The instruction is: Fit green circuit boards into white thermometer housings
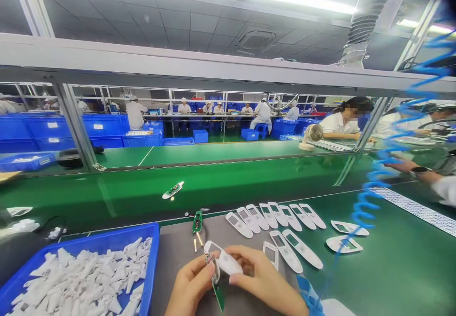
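Observation:
My left hand (pixel 194 282) pinches a small assembly with a green circuit board (pixel 218 297) hanging below its fingers. Close beside it, my right hand (pixel 261 275) grips a white plastic housing (pixel 228 263) with a window opening, tilted against the assembly. A second green circuit board (pixel 197 222) lies just beyond, on the grey mat (pixel 174 254). Several white housings (pixel 290 218) stand in a row behind my right hand, and more lie nearer to it. What exactly joins the held parts is too small to tell.
A blue tray (pixel 155 259) of white plastic parts sits at the left. One board in a white shell (pixel 173 190) lies on the green belt (pixel 124 187). A coiled blue hose (pixel 374 183) hangs at the right, near a co-worker's arm (pixel 429 177). A small fan (pixel 313 134) stands beyond.

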`<state>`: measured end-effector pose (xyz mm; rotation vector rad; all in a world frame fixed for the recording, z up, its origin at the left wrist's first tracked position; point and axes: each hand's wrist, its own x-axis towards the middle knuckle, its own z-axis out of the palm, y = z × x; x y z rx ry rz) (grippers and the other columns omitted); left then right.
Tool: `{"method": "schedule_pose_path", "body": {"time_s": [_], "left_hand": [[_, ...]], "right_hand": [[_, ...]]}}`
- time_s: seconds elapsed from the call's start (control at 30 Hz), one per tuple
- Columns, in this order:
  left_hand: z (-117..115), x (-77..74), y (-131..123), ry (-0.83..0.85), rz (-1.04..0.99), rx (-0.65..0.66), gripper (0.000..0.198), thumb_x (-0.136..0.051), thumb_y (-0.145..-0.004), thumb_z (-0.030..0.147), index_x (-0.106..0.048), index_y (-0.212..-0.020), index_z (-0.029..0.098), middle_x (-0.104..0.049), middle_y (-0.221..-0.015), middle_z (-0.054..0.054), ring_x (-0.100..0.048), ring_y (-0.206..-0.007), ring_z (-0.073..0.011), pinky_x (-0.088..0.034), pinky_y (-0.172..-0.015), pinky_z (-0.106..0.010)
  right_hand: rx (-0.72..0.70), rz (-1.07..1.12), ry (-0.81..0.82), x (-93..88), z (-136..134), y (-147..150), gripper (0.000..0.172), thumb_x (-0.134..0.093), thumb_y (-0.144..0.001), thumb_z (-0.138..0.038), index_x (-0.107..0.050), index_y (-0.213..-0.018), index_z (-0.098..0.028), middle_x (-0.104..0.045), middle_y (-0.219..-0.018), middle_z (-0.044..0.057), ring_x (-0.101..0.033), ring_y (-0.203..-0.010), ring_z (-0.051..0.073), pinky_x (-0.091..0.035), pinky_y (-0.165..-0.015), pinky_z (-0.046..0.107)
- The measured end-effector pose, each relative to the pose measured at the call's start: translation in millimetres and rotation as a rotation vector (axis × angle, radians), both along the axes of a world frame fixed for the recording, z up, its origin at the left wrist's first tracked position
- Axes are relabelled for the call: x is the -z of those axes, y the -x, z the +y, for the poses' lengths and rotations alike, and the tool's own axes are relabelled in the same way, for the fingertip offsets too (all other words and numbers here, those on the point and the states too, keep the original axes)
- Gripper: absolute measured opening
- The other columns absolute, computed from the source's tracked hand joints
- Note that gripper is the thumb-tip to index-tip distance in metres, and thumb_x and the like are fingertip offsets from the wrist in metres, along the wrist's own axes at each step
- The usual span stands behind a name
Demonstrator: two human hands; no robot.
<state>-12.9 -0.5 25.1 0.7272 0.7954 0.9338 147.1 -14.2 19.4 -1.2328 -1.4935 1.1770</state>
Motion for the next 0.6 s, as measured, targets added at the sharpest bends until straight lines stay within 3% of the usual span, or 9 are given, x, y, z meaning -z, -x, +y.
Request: {"method": "schedule_pose_path", "body": {"time_s": [0.1,0.3,0.47,0.6], "left_hand": [[0,7.0,-3,0.0,0.031,-0.003,0.047,-0.074,-0.044,0.038,-0.068,-0.081,0.011,-0.066,-0.078,-0.013,-0.059,-0.078,-0.0244,-0.042,-0.075,-0.032],[8,21.5,0,-0.023,0.08,-0.253,0.045,-0.077,-0.041,0.032,-0.067,-0.081,0.015,-0.066,-0.083,-0.008,-0.057,-0.079,-0.0203,-0.044,-0.07,-0.027],[11,26.1,2,-0.03,0.019,-0.219,0.044,-0.078,-0.04,0.03,-0.064,-0.078,0.013,-0.066,-0.076,-0.008,-0.058,-0.076,-0.0186,-0.043,-0.072,-0.026],[9,26.9,-1,-0.047,0.025,-0.248,0.042,-0.078,-0.04,0.029,-0.06,-0.075,0.015,-0.062,-0.066,-0.002,-0.055,-0.062,-0.0131,-0.043,-0.061,-0.022]], "right_hand": [[-0.003,-0.048,-0.003,0.8,0,-2,0.035,-0.061,-0.059,-0.012,-0.061,-0.094,-0.02,-0.065,-0.083,0.002,-0.057,-0.075,0.018,-0.044,-0.067,0.025],[0.05,0.313,0.247,4.4,0,-1,0.038,-0.062,-0.064,-0.026,-0.056,-0.099,-0.013,-0.063,-0.089,0.009,-0.06,-0.074,0.019,-0.047,-0.066,0.03],[-0.087,0.327,0.206,5.0,-9,11,0.037,-0.069,-0.057,-0.019,-0.059,-0.093,-0.015,-0.064,-0.086,0.006,-0.058,-0.085,0.02,-0.044,-0.077,0.03],[-0.076,0.416,0.287,13.6,-12,18,0.039,-0.07,-0.052,-0.018,-0.06,-0.089,-0.016,-0.062,-0.078,0.003,-0.06,-0.068,0.016,-0.047,-0.064,0.026]]}}
